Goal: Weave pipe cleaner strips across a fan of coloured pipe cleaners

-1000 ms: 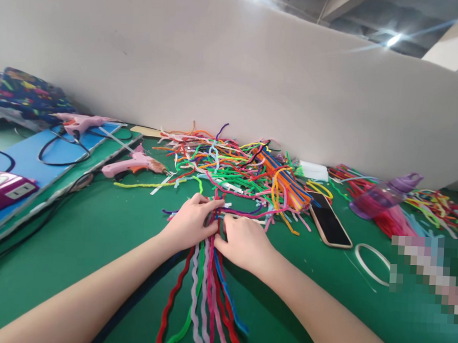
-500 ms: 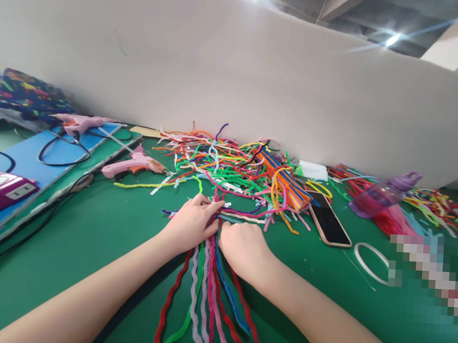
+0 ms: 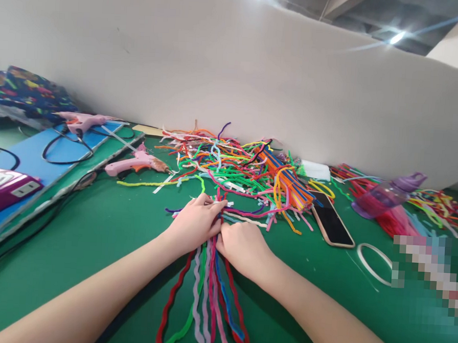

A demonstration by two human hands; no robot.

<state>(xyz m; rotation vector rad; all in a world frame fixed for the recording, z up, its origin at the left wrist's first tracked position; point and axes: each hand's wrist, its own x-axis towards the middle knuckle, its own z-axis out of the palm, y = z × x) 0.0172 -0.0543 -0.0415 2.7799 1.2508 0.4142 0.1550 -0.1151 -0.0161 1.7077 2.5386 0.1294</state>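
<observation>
My left hand is closed over the upper part of several wavy pipe cleaners, its thumb and fingers pinching where they meet crossing ones. Right beside it, my right hand has its fingers curled in against the same bunch. Red, green, lilac, pink and blue stems hang toward me from under both hands and spread across the green table. Purple, pink and white stems run sideways beyond my fingers. The fingertips and the spot where the stems join are mostly hidden.
Behind my hands lies a tangled heap of pipe cleaners. To the left are a pink glue gun with its cord and a purple box on a blue board. A phone, a white ring and a purple bottle lie right.
My right hand has closed in slightly on the left one. The red and blue stems on the right side have swung inward, toward the middle of the bunch. The left hand stays put.
</observation>
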